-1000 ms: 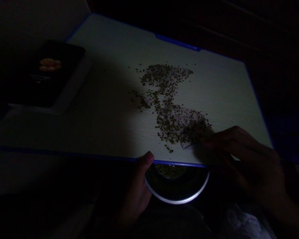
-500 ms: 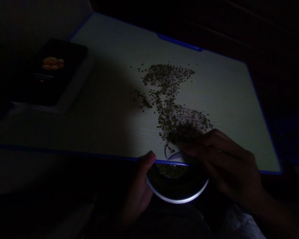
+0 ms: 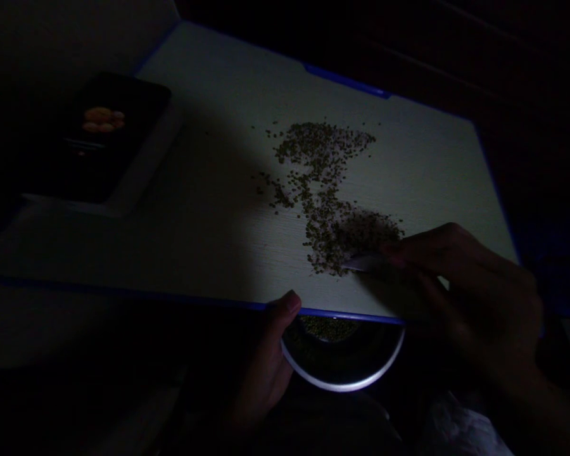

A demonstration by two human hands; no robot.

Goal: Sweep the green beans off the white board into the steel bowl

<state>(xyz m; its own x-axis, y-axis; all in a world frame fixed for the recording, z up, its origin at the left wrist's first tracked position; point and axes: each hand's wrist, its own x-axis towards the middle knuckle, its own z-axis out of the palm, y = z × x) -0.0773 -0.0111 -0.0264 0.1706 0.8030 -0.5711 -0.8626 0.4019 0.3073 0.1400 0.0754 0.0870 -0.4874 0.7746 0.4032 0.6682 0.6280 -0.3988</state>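
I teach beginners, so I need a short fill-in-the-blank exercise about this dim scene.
The pale board has an edging coloured ____.
The left hand rests its ____ on the board's near edge.
Small grains lie on the board and in a bowl with a rim coloured ____.
A thin, pale piece is pinched by the ____ hand.

Missing words: blue; thumb; silver; right.

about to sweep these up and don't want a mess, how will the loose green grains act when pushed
The green grains look small and roundish, so they'd likely roll and scatter; strays already ring the piles. Each is probably very light, being so tiny. The board shows no tall wall at its near edge, so some may slip off, perhaps into the bowl below.
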